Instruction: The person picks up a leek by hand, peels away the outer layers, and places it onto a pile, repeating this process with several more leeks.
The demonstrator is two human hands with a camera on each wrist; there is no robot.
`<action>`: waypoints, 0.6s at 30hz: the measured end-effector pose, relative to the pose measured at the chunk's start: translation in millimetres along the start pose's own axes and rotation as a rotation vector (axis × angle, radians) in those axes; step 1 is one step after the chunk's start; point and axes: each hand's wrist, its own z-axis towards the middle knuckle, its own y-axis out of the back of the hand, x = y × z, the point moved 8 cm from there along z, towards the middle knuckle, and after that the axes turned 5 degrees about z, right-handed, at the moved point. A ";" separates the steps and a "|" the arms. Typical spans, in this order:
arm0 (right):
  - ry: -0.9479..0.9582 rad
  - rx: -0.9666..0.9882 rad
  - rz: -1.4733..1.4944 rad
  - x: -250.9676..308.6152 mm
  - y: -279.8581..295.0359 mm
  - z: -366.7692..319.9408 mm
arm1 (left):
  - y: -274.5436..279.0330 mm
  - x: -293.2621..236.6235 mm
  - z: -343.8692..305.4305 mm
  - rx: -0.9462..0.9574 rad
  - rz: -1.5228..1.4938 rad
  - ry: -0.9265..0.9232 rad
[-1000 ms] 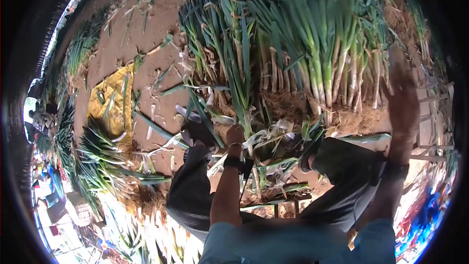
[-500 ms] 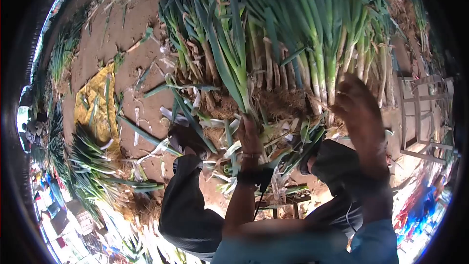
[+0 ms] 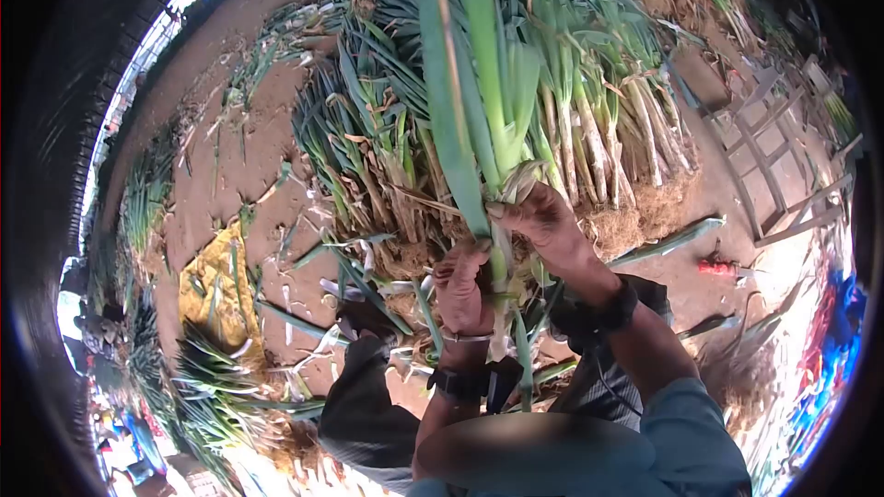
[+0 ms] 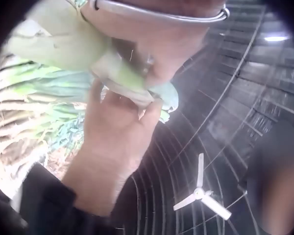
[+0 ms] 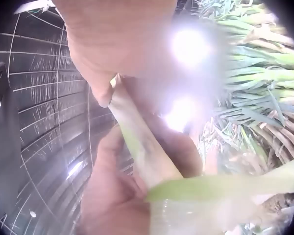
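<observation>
The head view shows the leek (image 3: pixel 502 129) between both hands, its leaves reaching past them; the left hand (image 3: pixel 462 287) is nearly closed round its pale stem, and the right hand (image 3: pixel 545 225) pinches it further up. In the left wrist view, the right hand's thumb and fingers nip loose skin, so a small, gentle pinch seems best. The right wrist view shows the left hand's curled fingers below the right hand, where a snug, soft hold should steady the stem without squashing it.

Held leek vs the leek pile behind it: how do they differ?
Held leek is up in the left hand and right hand; leek pile rests on the ground.
Held leek is single; leek pile is many stalks packed together.
Leek pile shows brown, tangled roots; held leek shows none clearly.
Shared: long green leaves.
</observation>
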 end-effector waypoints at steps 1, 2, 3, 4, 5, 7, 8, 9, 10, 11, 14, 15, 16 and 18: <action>0.056 -0.011 0.006 5.3 2.8 -1.8 | -4.5 6.6 1.0 0.016 -0.053 0.031; 0.074 0.004 -0.017 7.3 4.6 -3.7 | -10.0 12.7 0.7 0.029 -0.107 0.065; 0.091 0.018 -0.041 9.2 6.1 -5.1 | -14.4 18.8 0.6 0.041 -0.162 0.101; 0.108 0.030 -0.064 12.3 6.9 -6.9 | -18.7 24.7 0.1 0.077 -0.229 0.134; 0.114 -0.002 -0.069 17.1 11.2 -9.0 | -9.9 39.4 -3.8 0.037 -0.095 0.206; 0.116 -0.064 -0.077 30.0 16.8 -12.9 | 33.7 78.1 -29.4 -0.055 0.174 0.347; 0.169 -0.113 0.130 40.3 28.8 -8.0 | 57.1 96.7 -37.8 -0.096 0.305 0.406; 0.212 0.003 0.258 47.3 37.2 -0.1 | 78.7 112.4 -41.4 -0.134 0.440 0.470; 0.208 -0.048 0.205 47.5 39.8 0.2 | 90.1 111.0 -37.4 -0.029 0.876 0.349; 0.195 -0.102 0.150 44.5 40.6 -2.1 | 100.5 110.4 -37.1 0.086 1.298 0.213; 0.240 -0.068 0.205 35.8 41.7 1.3 | 134.2 82.8 -13.5 0.108 1.675 -0.340; 0.225 -0.095 0.184 32.9 45.5 4.5 | 137.3 63.4 3.2 0.050 1.542 -0.357; 0.198 -0.125 0.170 26.0 48.5 4.1 | 78.9 23.7 0.1 0.062 1.318 -0.483; 0.163 -0.138 0.003 28.0 33.5 3.2 | -16.5 -28.6 -11.0 0.128 1.127 -0.707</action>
